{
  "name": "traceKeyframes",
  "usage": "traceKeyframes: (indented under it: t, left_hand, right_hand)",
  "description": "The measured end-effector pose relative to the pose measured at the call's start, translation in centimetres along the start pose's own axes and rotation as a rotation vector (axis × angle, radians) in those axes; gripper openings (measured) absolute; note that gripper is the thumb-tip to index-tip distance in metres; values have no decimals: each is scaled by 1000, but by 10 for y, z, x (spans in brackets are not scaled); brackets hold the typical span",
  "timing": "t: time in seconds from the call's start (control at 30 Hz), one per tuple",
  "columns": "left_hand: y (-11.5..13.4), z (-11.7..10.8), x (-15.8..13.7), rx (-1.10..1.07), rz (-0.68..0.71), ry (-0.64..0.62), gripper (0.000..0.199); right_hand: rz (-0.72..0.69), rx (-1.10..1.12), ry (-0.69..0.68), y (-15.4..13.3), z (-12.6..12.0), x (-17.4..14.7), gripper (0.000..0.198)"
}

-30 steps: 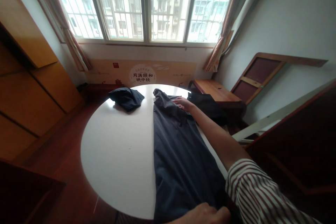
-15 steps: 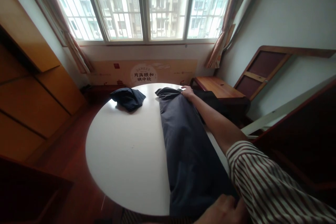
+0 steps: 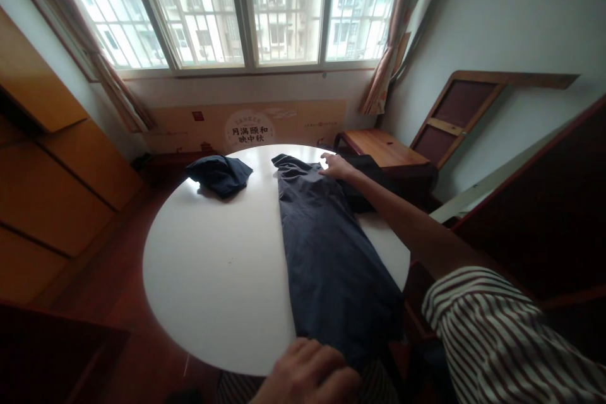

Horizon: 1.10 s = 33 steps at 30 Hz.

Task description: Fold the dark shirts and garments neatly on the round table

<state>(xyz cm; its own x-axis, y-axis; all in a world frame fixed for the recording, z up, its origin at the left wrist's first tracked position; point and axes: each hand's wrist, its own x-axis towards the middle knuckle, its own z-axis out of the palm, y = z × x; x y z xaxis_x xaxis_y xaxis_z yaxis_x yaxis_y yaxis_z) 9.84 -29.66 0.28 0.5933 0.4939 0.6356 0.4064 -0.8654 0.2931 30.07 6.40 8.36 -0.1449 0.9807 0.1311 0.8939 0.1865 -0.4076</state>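
A long dark blue-grey garment (image 3: 326, 252), whose exact kind I cannot make out, lies lengthwise over the right half of a round white table (image 3: 213, 284). Its far end is rumpled, and its wider near end reaches the table's front edge. My right hand (image 3: 337, 168) is stretched out to that far end, fingers apart, at the right edge of the cloth. Down at the near left corner, my left hand (image 3: 310, 371) is closed with curled fingers at the garment's edge; its fingertips are hidden. A bunched dark navy cloth (image 3: 221, 175) sits at the table's far left.
Black material (image 3: 362, 180) lies beyond the garment's right side. A wooden bench (image 3: 386, 146) stands behind the table at the right, near a leaning wooden frame (image 3: 454, 120). Orange-brown cabinets (image 3: 52, 189) line the left, and a barred window (image 3: 246, 6) spans the back.
My left hand has moved left along the garment's near end. The near end now lies spread wider. My right hand's fingers have parted at the far end. The view has shifted slightly.
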Motion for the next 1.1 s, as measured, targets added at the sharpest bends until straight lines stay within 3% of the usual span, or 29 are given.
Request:
traceKeyframes:
  t: [0.07,0.17,0.33,0.37,0.43,0.6,0.7,0.8,0.9,1.1]
  left_hand:
    - [-33,-36,4,-92,-216,-71,16]
    - [-106,-61,23,-80,-479,-80,18]
    - [-249,-56,99,-55,-856,31,21]
    - [-272,-52,117,-78,-968,76,19]
    - [-308,-43,152,-77,-1055,132,19]
    - [-352,-11,207,-117,-1189,240,33]
    - [-366,8,219,-130,-1236,276,38]
    - [-380,17,226,-97,-1263,294,30]
    - [-397,13,235,-44,-1266,298,22]
    - [-440,-21,258,71,-1239,279,37]
  right_hand:
    - [-85,-27,-11,-3,-4,-27,44]
    - [-237,-86,-19,-4,4,-85,36]
    - [-510,-14,-164,-5,40,-180,45]
    - [-546,6,-207,-7,46,-194,50]
    - [-573,26,-293,-15,56,-218,61]
    - [-590,62,-421,-31,64,-248,82]
    - [-661,115,-473,-31,68,-257,95]
    - [-743,135,-491,-27,77,-263,102]
    - [-836,115,-477,-24,89,-265,85]
    - [-894,132,-429,-36,100,-255,64]
